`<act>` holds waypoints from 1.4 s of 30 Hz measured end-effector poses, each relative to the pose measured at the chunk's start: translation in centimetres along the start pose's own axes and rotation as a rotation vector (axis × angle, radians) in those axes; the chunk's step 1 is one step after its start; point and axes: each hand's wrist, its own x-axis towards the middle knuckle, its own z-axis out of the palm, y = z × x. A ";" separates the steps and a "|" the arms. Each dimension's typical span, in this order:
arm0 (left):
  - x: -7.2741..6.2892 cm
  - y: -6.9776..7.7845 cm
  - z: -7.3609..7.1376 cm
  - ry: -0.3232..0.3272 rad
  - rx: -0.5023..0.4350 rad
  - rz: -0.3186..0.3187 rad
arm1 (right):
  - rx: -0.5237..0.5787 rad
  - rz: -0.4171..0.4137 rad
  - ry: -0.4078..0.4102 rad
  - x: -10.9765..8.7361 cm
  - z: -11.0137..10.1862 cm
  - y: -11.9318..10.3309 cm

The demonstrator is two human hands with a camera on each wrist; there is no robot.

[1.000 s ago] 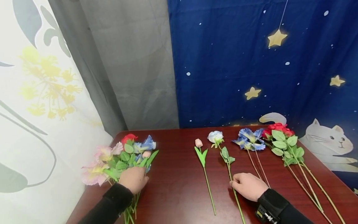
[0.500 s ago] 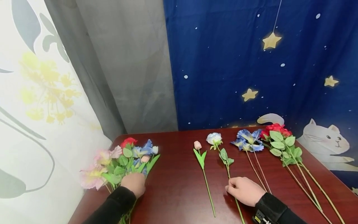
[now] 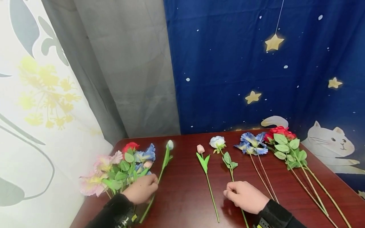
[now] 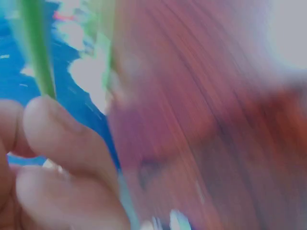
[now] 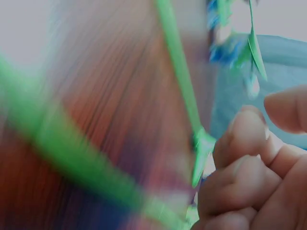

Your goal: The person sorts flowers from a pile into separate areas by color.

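Note:
My left hand [image 3: 143, 188] pinches the green stem of a white tulip [image 3: 170, 144], which slants up over the table to the right of a mixed bunch. In the left wrist view the stem [image 4: 36, 48] rises from between thumb and finger. Pink flowers [image 3: 95, 180], a red rose [image 3: 131, 147] and blue irises [image 3: 145, 155] make up that bunch, partly behind the hand. My right hand [image 3: 246, 196] hovers over the stem of a white-blue peony-like flower [image 3: 217, 142]. Its fingers [image 5: 240, 182] are loosely curled, the thumb apart, with nothing visible between them.
A pink tulip [image 3: 201, 148] lies between the hands on the dark red table [image 3: 182, 190]. Blue irises [image 3: 252, 143] and red roses [image 3: 280, 133] with long stems lie to the right. Grey [image 3: 134, 69] and blue star-patterned [image 3: 216, 63] curtains hang behind the table.
My left hand has drawn the white tulip out of the bunch, to the right. My right hand has shifted slightly left off the peony-like flower's stem. The view has tilted a little.

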 end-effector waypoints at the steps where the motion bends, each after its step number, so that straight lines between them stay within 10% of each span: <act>1: -0.2 0.7 0.3 -0.014 -0.092 0.023 | 0.043 -0.021 -0.016 0.1 0.2 -0.7; 8: 0.0 4.9 4.4 -0.101 -0.576 0.152 | 0.162 -0.230 -0.043 0.9 3.0 -6.0; 15: 0.3 7.3 7.6 -0.177 -0.773 0.230 | 0.184 -0.333 0.039 1.4 6.0 -7.7; 21: 0.6 7.7 7.5 -0.125 -0.662 0.212 | 0.071 -0.304 0.223 1.2 4.7 -6.5; 26: 0.6 6.6 6.8 -0.071 -0.542 0.105 | -0.117 -0.121 0.351 0.7 1.0 -2.7; 33: 0.0 4.8 6.4 -0.044 -0.480 0.072 | -0.314 0.142 0.240 -0.4 -2.6 3.5; 42: -0.2 4.7 6.5 -0.068 -0.467 0.044 | -0.451 0.291 0.114 0.0 -2.2 5.0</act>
